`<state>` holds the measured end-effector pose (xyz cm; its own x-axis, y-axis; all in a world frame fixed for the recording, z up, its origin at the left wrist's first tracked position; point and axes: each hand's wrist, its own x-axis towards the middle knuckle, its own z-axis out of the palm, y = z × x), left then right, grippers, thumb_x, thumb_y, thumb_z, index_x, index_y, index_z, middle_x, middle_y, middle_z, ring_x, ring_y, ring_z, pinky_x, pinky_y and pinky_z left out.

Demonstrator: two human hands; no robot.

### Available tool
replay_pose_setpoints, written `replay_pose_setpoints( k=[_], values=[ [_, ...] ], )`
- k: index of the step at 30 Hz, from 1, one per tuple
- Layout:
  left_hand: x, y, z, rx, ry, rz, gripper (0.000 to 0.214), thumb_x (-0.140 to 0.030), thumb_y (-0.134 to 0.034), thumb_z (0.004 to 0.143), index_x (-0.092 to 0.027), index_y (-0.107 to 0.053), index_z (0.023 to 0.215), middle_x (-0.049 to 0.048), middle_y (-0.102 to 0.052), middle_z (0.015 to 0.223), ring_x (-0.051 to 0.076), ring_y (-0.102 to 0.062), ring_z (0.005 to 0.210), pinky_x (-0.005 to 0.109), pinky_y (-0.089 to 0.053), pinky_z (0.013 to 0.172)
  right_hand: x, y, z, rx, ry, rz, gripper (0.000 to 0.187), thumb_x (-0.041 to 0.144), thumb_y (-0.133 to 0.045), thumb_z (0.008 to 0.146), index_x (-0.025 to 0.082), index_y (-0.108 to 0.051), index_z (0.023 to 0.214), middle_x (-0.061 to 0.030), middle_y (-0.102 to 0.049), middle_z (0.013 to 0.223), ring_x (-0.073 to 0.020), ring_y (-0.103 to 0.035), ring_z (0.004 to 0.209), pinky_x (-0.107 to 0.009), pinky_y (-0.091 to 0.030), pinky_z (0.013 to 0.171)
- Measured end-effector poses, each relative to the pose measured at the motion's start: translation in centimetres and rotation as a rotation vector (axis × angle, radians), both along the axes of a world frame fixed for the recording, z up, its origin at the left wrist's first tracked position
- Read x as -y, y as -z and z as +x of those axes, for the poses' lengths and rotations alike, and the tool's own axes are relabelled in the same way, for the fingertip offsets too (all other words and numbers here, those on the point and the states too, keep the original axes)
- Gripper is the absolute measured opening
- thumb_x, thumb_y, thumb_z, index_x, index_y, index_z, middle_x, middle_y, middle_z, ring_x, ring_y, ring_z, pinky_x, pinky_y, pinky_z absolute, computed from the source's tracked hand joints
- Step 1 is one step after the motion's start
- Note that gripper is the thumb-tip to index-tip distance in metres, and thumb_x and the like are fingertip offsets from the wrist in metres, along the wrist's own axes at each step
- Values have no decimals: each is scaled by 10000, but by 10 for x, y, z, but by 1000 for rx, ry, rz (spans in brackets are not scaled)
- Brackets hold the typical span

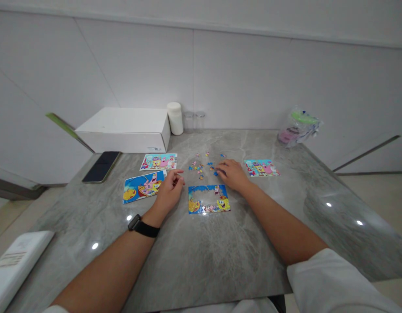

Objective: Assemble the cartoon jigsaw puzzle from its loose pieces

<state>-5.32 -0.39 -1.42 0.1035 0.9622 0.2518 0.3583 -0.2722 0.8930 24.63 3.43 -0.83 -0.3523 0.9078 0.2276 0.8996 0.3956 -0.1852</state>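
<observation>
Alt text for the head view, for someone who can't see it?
A person's right hand is at loose puzzle pieces beyond a partly filled puzzle on a gray table. The left hand is near a picture card.

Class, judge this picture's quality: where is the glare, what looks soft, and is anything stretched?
Head view: small bright glare spots on the gray tabletop, at left and right; head view: loose puzzle pieces look soft, fine print unreadable; head view: white object at lower left seems stretched, probably by a wide lens.

puzzle [207, 209]: blue, yellow | loose pieces [201, 177]: apparently blue, pink, yellow | table [220, 252]: marbled grey | box [124, 122]: white
</observation>
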Motion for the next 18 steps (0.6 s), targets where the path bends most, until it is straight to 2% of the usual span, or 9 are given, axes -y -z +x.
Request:
replay_pose_setpoints(
  k=[5, 12, 18],
  values=[
    [1, -2, 1, -34, 5, -30, 280, -339, -515, 974, -208, -581, 1213, -10, -649, 818, 161, -591, 731, 291, -449, 716, 4, 2, -5, 50, -29, -3, 392, 392, -564, 1028, 289, -709, 1378, -125, -656, 1389, -319, -556, 1270, -497, -409, 1089],
    [-1, 3, 0, -47, 26, -48, 271, -330, -528, 966, -215, -612, 1196, -14, -643, 810, 162, -595, 739, 282, -453, 716, 4, 3, -6, 18, -147, -26, 374, 373, -527, 1050, 306, -725, 1360, -92, -669, 1396, -287, -554, 1298, -502, -373, 1150],
    [0, 3, 0, -47, 27, -50, 266, -330, -531, 964, -210, -620, 1185, -7, -652, 820, 169, -602, 751, 292, -453, 724, 3, 7, -5, -41, -114, 10, 416, 358, -538, 1039, 271, -669, 1423, -114, -645, 1426, -286, -545, 1318, -489, -377, 1164]
  ],
)
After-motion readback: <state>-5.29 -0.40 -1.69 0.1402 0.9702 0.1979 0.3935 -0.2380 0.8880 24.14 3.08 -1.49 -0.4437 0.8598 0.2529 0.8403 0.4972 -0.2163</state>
